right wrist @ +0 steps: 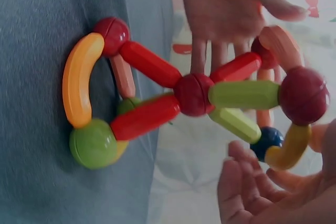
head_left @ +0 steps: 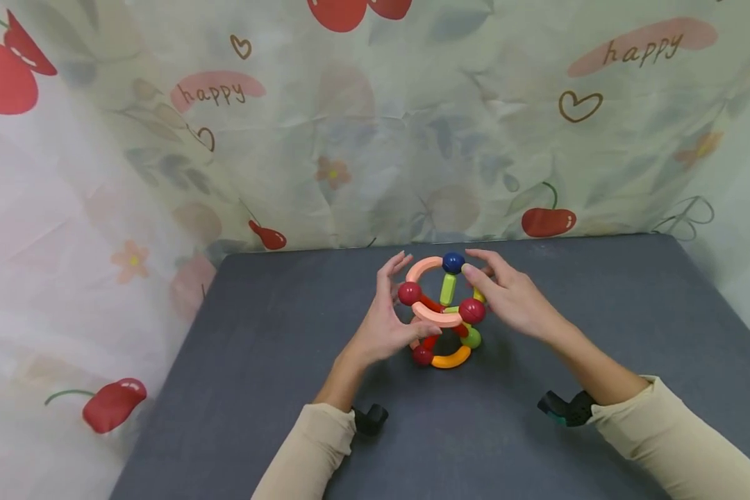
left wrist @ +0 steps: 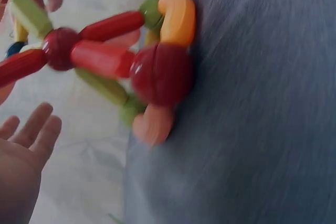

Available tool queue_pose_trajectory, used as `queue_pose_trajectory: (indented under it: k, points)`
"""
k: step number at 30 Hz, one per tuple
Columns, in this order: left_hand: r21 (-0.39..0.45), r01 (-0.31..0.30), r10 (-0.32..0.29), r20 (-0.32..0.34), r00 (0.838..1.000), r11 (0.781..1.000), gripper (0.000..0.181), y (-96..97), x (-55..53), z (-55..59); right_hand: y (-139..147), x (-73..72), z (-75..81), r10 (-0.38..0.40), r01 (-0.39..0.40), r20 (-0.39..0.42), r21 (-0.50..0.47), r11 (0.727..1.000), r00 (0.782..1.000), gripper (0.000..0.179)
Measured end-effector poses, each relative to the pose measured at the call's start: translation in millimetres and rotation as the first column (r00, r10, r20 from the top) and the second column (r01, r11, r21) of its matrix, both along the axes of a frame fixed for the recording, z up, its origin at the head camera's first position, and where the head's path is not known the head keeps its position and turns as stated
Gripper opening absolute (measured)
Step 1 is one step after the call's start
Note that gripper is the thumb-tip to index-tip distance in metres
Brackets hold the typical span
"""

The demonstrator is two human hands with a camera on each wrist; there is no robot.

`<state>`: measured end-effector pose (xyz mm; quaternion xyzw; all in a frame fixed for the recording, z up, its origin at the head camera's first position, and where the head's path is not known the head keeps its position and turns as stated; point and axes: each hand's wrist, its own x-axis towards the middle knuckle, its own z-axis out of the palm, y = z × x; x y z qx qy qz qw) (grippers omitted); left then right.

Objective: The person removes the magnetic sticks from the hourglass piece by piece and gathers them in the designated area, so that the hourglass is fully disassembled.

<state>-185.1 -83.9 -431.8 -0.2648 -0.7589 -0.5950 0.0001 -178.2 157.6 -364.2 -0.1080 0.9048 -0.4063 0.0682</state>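
Observation:
A magnetic stick-and-ball construction (head_left: 444,316) stands upright on the dark table, its upper and lower curved rings joined by straight sticks at a red middle ball (right wrist: 193,94). My right hand (head_left: 515,298) is at the top ring's right side, thumb and forefinger about a yellow curved stick (right wrist: 292,150) beside the blue ball (head_left: 453,262). Its other fingers hang loose below that ball. My left hand (head_left: 381,326) is spread at the left side, near a red ball (head_left: 410,293) and a pink curved stick (head_left: 436,317). Its straight fingers (left wrist: 44,137) hold nothing.
The dark grey tabletop (head_left: 275,375) extends around the construction. Behind it and at the left hangs a printed cloth (head_left: 387,139) with cherries and lettering. Black wrist cameras (head_left: 569,410) sit at both cuffs.

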Motion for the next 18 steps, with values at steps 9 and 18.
queue_pose_trajectory:
  k: [9,18]
  points:
    - [0.266,0.080,-0.121,0.143,0.982,0.961,0.116,17.4,3.9,-15.7,-13,3.5,-11.2,-0.083,0.083,0.004,-0.102,0.991,0.997,0.058]
    - [0.314,0.088,-0.131,0.116,0.985,0.945,0.104,24.3,1.3,-18.4,-12,2.1,-11.3,-0.117,0.120,0.030,-0.126,0.985,0.993,0.048]
